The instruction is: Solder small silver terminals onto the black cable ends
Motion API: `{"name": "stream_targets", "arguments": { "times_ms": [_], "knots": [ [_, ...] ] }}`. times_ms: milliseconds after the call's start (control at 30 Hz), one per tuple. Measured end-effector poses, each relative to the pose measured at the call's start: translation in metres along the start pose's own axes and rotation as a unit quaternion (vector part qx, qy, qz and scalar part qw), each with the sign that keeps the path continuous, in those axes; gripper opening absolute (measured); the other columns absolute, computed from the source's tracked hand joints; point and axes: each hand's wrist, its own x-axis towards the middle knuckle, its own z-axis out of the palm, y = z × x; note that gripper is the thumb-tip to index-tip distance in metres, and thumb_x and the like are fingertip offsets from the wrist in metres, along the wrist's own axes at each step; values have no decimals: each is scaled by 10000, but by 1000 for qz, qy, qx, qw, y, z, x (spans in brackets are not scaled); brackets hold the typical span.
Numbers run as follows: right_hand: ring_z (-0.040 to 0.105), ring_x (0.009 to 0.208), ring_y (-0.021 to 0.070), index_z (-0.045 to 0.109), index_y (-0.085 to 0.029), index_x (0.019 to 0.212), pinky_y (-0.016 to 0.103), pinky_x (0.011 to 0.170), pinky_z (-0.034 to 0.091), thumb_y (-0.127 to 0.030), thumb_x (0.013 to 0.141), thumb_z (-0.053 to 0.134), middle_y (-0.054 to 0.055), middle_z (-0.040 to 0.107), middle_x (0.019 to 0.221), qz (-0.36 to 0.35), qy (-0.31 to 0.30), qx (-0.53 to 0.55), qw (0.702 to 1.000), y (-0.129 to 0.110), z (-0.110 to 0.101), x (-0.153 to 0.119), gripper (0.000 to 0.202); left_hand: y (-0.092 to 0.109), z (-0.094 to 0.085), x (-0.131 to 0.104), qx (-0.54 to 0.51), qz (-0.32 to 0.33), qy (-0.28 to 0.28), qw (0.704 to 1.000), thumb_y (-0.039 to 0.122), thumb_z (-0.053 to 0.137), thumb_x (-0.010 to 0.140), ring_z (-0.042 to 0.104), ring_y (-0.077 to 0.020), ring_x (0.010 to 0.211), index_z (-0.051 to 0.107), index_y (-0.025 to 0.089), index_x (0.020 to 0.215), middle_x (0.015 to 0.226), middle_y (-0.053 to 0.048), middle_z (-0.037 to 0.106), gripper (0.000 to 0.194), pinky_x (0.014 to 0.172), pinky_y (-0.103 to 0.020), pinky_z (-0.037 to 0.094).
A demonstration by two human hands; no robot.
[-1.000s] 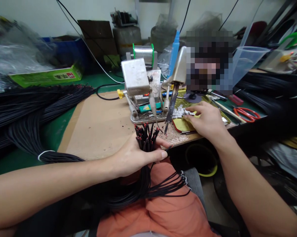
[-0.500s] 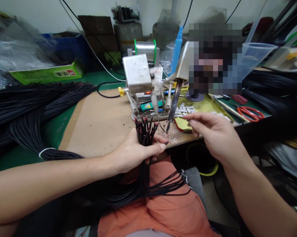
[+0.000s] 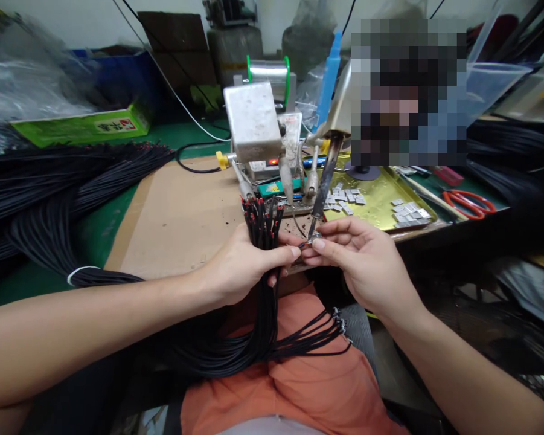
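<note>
My left hand (image 3: 244, 266) is closed round a bundle of black cables (image 3: 262, 226) whose red-tipped ends stand up above the fist. Its thumb and forefinger pinch one cable end pointing right. Opposite it, my right hand (image 3: 360, 254) pinches a small silver metal connector (image 3: 316, 236) against that cable end. The dark tip of a soldering iron (image 3: 323, 187) slants down to the connector, seemingly touching it. A thin wire, likely solder, comes down from the feeder nozzle (image 3: 287, 181) close by. The bundle's lower part hangs across my lap, where several cables end in metal connectors (image 3: 339, 320).
A soldering machine (image 3: 253, 121) with a solder spool (image 3: 268, 81) stands on the cardboard (image 3: 176, 223). A yellow tray (image 3: 380, 199) holds several loose metal connectors. Red-handled scissors (image 3: 468, 204) lie at right. More black cables (image 3: 72, 199) cover the left side.
My right hand has moved left from beside the tray to the iron's tip, bringing the connector to the cable end. My left hand keeps its hold on the bundle.
</note>
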Motion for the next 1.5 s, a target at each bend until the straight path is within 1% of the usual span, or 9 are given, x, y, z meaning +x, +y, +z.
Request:
{"name": "stream_targets", "arguments": {
  "times_ms": [200, 400, 600, 767, 900, 1133, 1300, 1500],
  "knots": [
    [779, 730, 204, 642, -162, 969, 321, 737, 661, -227, 810, 811, 52, 776, 802, -9, 1, 11, 1000, 1, 4, -1, 241, 3, 2, 0, -7, 4, 5, 1000, 210, 787, 737, 525, -78, 470, 720, 106, 851, 545, 16, 603, 168, 376, -150, 412],
    [780, 749, 209, 650, -171, 984, 350, 765, 661, -235, 836, 787, 50, 784, 814, -20, -1, 9, 1000, 2, 5, -2, 212, 5, 1, 0, -18, -12, 18, 1000, 207, 788, 726, 527, -83, 464, 709, 109, 862, 537, 16, 600, 185, 374, -156, 401],
    [780, 745, 211, 659, -187, 974, 354, 757, 662, -254, 831, 791, 43, 786, 816, -27, 5, 0, 1000, 1, 6, -2, 206, 6, 2, 0, -23, -16, 26, 999, 195, 795, 705, 533, -91, 460, 704, 122, 843, 540, 15, 599, 181, 377, -171, 394],
    [779, 745, 199, 664, -177, 978, 331, 755, 659, -240, 834, 789, 48, 789, 822, -29, 1, 3, 1000, 0, 6, -2, 201, 5, 1, 0, -14, -12, 15, 1000, 209, 790, 722, 522, -87, 455, 711, 132, 846, 535, 19, 593, 166, 386, -174, 390],
    [778, 744, 198, 664, -172, 979, 334, 757, 658, -242, 831, 792, 50, 789, 825, -31, 3, 4, 999, 0, 6, -2, 209, 5, 0, 1, -8, -11, 12, 1000, 219, 788, 729, 518, -86, 454, 718, 132, 855, 535, 17, 595, 168, 388, -176, 389],
    [779, 738, 213, 654, -172, 963, 358, 759, 657, -271, 813, 807, 54, 786, 812, -14, 8, -4, 1000, 0, 6, -1, 236, 6, 1, 0, 1, -20, 17, 1000, 211, 778, 722, 512, -90, 445, 728, 114, 862, 531, 7, 594, 178, 383, -182, 380],
    [778, 748, 218, 654, -182, 971, 380, 779, 653, -279, 815, 804, 50, 783, 810, -21, 5, -9, 1000, 2, 6, -2, 238, 7, 1, -1, 0, -22, 14, 1000, 209, 785, 716, 531, -97, 468, 734, 117, 850, 559, -5, 615, 171, 386, -179, 381],
    [780, 746, 236, 664, -194, 923, 406, 779, 653, -293, 803, 809, 48, 780, 791, -22, 18, -23, 999, 5, 6, -5, 213, 5, 1, -1, -25, -12, -5, 1000, 192, 799, 705, 582, -111, 541, 726, 103, 847, 671, -39, 680, 182, 410, -182, 421]
  ]
}}
